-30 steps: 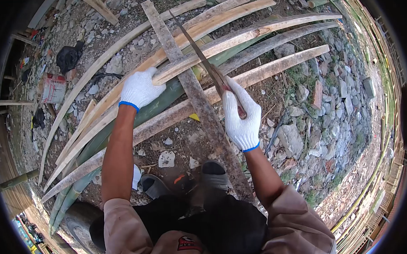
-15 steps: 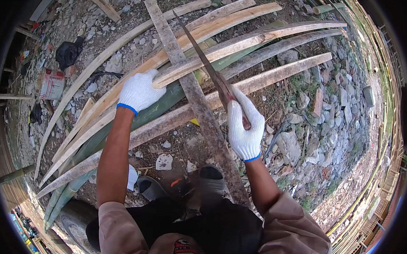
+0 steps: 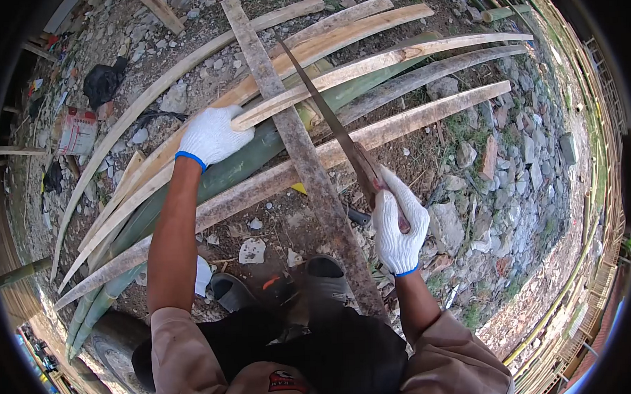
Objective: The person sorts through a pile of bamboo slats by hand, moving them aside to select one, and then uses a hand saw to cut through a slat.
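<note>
My left hand (image 3: 212, 137), in a white knit glove, is closed around a long pale plank (image 3: 366, 67) that lies across a weathered board (image 3: 300, 152). In my right hand (image 3: 400, 225), also gloved, is the wooden handle of a handsaw (image 3: 322, 103). The saw's narrow blade points up and to the left, crossing the plank to the right of my left hand. Green bamboo poles (image 3: 238, 170) lie beneath the planks. Nearer my feet, a long rough plank (image 3: 259, 188) passes under the weathered board.
Rubble and stones (image 3: 496, 197) cover the ground at the right. A black plastic bag (image 3: 105, 83) and a red and white sack (image 3: 78, 132) lie at the upper left. A tyre (image 3: 119, 346) stands at the lower left, beside my sandalled feet (image 3: 325, 276).
My right hand has moved down and to the right, drawing the saw back across the plank. My left hand still grips the plank in nearly the same place.
</note>
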`<state>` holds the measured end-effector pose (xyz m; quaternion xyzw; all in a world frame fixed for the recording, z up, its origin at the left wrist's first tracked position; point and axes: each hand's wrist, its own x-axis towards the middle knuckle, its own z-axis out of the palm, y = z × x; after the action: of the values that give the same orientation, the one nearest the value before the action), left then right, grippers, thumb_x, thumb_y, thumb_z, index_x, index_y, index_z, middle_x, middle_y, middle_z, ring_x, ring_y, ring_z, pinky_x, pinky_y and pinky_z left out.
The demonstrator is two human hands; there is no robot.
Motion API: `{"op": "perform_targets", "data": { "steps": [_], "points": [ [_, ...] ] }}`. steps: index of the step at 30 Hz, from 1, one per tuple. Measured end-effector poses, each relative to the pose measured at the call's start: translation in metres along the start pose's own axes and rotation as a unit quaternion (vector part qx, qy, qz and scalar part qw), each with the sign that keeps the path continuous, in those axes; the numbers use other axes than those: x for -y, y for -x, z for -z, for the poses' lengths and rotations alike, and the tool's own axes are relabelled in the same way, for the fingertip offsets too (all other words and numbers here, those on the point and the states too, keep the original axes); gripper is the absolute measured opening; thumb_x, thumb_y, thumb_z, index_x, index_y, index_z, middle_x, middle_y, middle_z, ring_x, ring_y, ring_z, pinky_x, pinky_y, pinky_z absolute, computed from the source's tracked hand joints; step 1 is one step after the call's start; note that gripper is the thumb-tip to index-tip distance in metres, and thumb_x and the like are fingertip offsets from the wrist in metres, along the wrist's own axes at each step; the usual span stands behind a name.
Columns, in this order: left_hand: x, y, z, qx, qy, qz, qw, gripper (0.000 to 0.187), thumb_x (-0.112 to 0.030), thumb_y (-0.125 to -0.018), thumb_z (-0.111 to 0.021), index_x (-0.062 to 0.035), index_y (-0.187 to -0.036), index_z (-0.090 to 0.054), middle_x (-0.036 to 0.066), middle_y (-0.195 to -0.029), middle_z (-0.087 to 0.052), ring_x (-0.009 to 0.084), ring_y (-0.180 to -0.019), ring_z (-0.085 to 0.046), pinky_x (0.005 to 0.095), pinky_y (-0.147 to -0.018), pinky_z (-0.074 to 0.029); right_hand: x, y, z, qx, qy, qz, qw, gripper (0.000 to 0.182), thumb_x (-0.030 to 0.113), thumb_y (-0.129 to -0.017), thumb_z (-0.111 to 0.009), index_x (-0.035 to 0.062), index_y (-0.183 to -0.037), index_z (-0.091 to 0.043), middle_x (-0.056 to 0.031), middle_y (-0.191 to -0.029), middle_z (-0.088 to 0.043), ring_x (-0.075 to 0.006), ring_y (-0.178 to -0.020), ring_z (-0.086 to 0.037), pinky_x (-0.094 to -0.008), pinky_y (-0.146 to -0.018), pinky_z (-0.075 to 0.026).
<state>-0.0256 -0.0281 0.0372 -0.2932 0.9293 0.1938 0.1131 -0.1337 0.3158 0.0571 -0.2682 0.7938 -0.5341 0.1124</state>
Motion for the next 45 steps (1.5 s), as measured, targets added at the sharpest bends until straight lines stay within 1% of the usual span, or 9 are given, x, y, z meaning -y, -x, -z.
{"op": "perform_targets", "data": {
  "steps": [6, 8, 13, 16, 24, 31, 40, 42, 45],
  "points": [
    [-0.001, -0.003, 0.011, 0.047, 0.007, -0.009, 0.999, 0.049, -0.047, -0.088, -0.069, -0.0027, -0.108, -0.075, 0.027, -0.103, -0.074, 0.0448, -0.098, -0.07, 0.0499, -0.089, -0.055, -0.003, -0.026, -0.026, -0.02, -0.064, 0.057, 0.996, 0.033, 0.011, -0.101, -0.066, -0.0038, -0.13, -0.069, -0.0123, -0.102, -0.079, -0.0053, -0.07, -0.056, -0.0246, -0.061, -0.044],
    [0.006, -0.007, 0.009, 0.031, 0.021, -0.022, 0.999, 0.048, -0.046, -0.089, -0.07, -0.0022, -0.11, -0.074, 0.027, -0.103, -0.074, 0.0452, -0.099, -0.07, 0.0491, -0.089, -0.055, 0.01, 0.005, -0.002, 0.034, -0.041, -0.044, 0.998, 0.04, 0.009, -0.099, -0.067, -0.0046, -0.136, -0.065, -0.0184, -0.11, -0.079, -0.0151, -0.096, -0.072, -0.0305, -0.084, -0.056],
    [0.002, -0.002, 0.013, 0.057, 0.02, -0.017, 0.998, 0.05, -0.046, -0.09, -0.069, -0.002, -0.113, -0.074, 0.026, -0.105, -0.074, 0.0445, -0.098, -0.071, 0.0479, -0.089, -0.055, 0.021, 0.025, 0.024, 0.011, -0.032, -0.021, 0.999, 0.039, 0.015, -0.104, -0.061, -0.0036, -0.138, -0.065, -0.015, -0.117, -0.077, -0.0193, -0.108, -0.071, -0.0343, -0.099, -0.052],
    [-0.001, -0.004, 0.01, 0.021, 0.018, -0.021, 0.999, 0.05, -0.046, -0.09, -0.069, -0.0017, -0.112, -0.073, 0.026, -0.103, -0.074, 0.0447, -0.097, -0.07, 0.0478, -0.088, -0.055, 0.011, -0.023, -0.028, -0.002, -0.066, 0.03, 0.997, 0.036, 0.013, -0.102, -0.066, -0.004, -0.133, -0.067, -0.014, -0.105, -0.079, -0.0114, -0.085, -0.071, -0.0274, -0.074, -0.055],
    [0.01, -0.01, 0.013, 0.05, 0.025, -0.018, 0.998, 0.055, -0.052, -0.088, -0.068, -0.002, -0.109, -0.075, 0.027, -0.103, -0.074, 0.0439, -0.096, -0.072, 0.0498, -0.088, -0.055, -0.007, -0.007, -0.012, 0.035, -0.008, 0.014, 0.999, 0.04, 0.013, -0.101, -0.067, -0.002, -0.138, -0.064, -0.0141, -0.11, -0.079, -0.0065, -0.082, -0.066, -0.0228, -0.074, -0.052],
    [0.01, -0.013, 0.009, 0.039, 0.039, -0.026, 0.998, 0.048, -0.047, -0.09, -0.069, -0.0014, -0.105, -0.074, 0.024, -0.088, -0.073, 0.0412, -0.081, -0.07, 0.0472, -0.079, -0.055, 0.015, -0.034, -0.032, 0.013, -0.07, -0.009, 0.997, 0.036, 0.014, -0.102, -0.065, -0.004, -0.133, -0.067, -0.0186, -0.111, -0.078, -0.0151, -0.099, -0.072, -0.0304, -0.086, -0.056],
    [0.021, -0.019, 0.008, 0.074, 0.094, -0.009, 0.993, 0.043, -0.043, -0.092, -0.072, -0.0011, -0.1, -0.073, 0.011, -0.07, -0.067, 0.0208, -0.061, -0.063, 0.0398, -0.064, -0.053, -0.004, -0.018, -0.02, 0.014, -0.002, 0.035, 0.999, 0.039, 0.015, -0.102, -0.065, -0.0032, -0.137, -0.065, -0.0143, -0.109, -0.08, -0.009, -0.079, -0.067, -0.0279, -0.075, -0.055],
    [0.015, -0.015, 0.011, 0.075, 0.102, -0.004, 0.992, 0.043, -0.043, -0.091, -0.073, -0.001, -0.101, -0.074, 0.011, -0.07, -0.067, 0.0212, -0.062, -0.064, 0.0395, -0.065, -0.052, 0.002, 0.013, 0.002, 0.021, -0.033, -0.06, 0.997, 0.039, 0.011, -0.103, -0.061, -0.0042, -0.139, -0.063, -0.0172, -0.113, -0.078, -0.0172, -0.098, -0.074, -0.0316, -0.09, -0.055],
    [0.013, -0.017, 0.018, 0.099, 0.099, 0.029, 0.99, 0.043, -0.042, -0.09, -0.075, -0.0014, -0.102, -0.074, 0.011, -0.071, -0.067, 0.0205, -0.063, -0.064, 0.039, -0.065, -0.052, 0.009, 0.012, 0.004, 0.019, -0.029, -0.021, 0.999, 0.038, 0.009, -0.103, -0.059, -0.0045, -0.138, -0.063, -0.018, -0.111, -0.078, -0.0207, -0.103, -0.073, -0.0328, -0.094, -0.054]
  ]
}}
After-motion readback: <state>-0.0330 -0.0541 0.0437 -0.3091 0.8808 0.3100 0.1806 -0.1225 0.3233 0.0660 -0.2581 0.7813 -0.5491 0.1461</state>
